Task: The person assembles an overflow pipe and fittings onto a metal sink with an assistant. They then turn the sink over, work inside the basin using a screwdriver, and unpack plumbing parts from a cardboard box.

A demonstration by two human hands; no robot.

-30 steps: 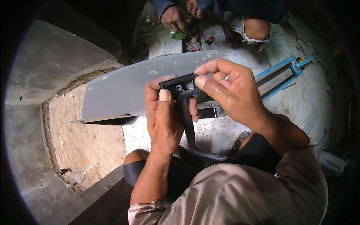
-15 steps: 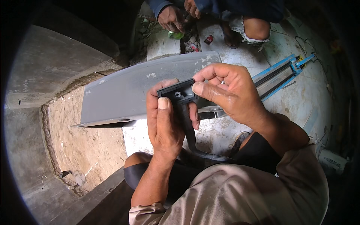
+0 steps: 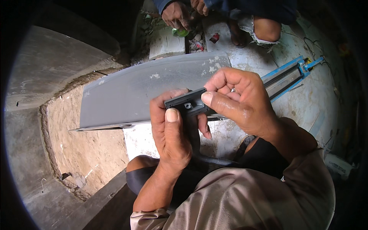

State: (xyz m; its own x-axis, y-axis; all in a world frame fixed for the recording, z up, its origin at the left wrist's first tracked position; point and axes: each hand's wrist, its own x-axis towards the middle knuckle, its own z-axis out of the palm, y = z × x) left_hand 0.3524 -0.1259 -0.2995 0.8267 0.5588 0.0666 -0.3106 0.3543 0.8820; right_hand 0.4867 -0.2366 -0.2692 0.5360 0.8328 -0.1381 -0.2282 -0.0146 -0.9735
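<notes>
In front of me is a black rectangular overflow fitting (image 3: 196,104) with a recessed face and a round hole in its middle. My left hand (image 3: 168,143) is closed around its left end, thumb on the near edge and fingers behind. My right hand (image 3: 247,109) pinches the far right corner between thumb and forefinger; whether a thin seal is also in that pinch cannot be made out. From below the fitting a corrugated hose (image 3: 216,160) runs toward my lap, partly hidden by my left hand. Just beyond lies a large grey basin-like metal shell (image 3: 122,96), apparently a sink.
A blue-framed tile cutter (image 3: 287,82) lies at right. A co-worker crouches beyond the shell, one hand (image 3: 176,15) by a green object (image 3: 179,32). A red wrapper (image 3: 215,38) lies on the pale floor. At left stands a concrete ledge (image 3: 61,61).
The fitting has tipped so its face shows narrower, and has shifted slightly right and nearer me. Both hands moved along with it, keeping their grips.
</notes>
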